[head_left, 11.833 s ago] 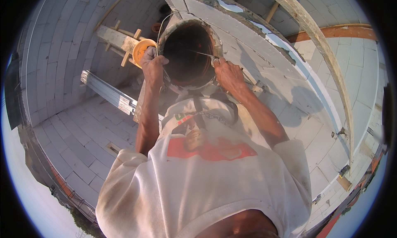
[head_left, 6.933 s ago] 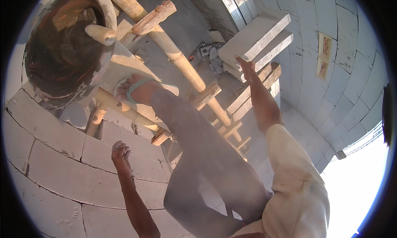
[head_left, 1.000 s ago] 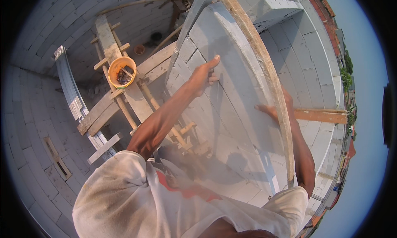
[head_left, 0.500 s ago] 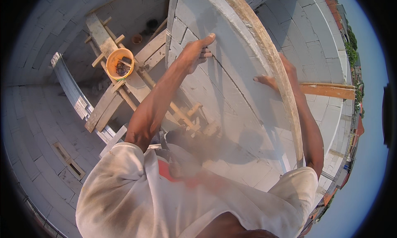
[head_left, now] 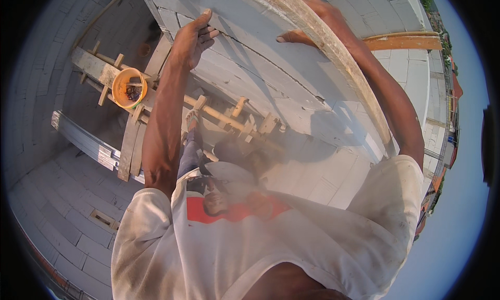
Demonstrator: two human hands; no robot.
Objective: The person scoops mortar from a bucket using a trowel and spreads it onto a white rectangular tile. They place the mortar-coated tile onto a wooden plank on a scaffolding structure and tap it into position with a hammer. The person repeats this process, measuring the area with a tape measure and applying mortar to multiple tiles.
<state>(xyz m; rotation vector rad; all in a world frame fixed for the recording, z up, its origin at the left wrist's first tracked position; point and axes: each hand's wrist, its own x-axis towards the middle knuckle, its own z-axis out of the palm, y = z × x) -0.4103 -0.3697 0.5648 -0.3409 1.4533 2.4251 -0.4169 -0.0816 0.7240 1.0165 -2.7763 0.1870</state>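
Note:
My left hand point(head_left: 194, 40) is raised beside the pale grey block wall point(head_left: 250, 65), thumb spread away from the loosely bent fingers, with nothing visible in it. Whether it touches the wall cannot be made out. My right hand point(head_left: 324, 12) is wrapped round a long, rough wooden board point(head_left: 350, 73) that runs along the wall's upper edge. The thumb shows on the left side of the board and the knuckles on its right; the board hides the middle of the hand. Shadows fall across the wall face.
Below on the left, an orange bucket point(head_left: 129, 88) with dark bits inside stands on scaffold planks point(head_left: 94, 65) with wooden poles point(head_left: 219, 116). Metal channels point(head_left: 86, 139) lie beyond. Another wooden beam point(head_left: 403, 42) juts out at the right. My foot point(head_left: 192, 118) is among the scaffold timbers.
Both hands now sit higher in the picture, with the arms stretched further forward. The view has swung, shifting the bucket left and bringing my leg into sight. The right hand stays round the board.

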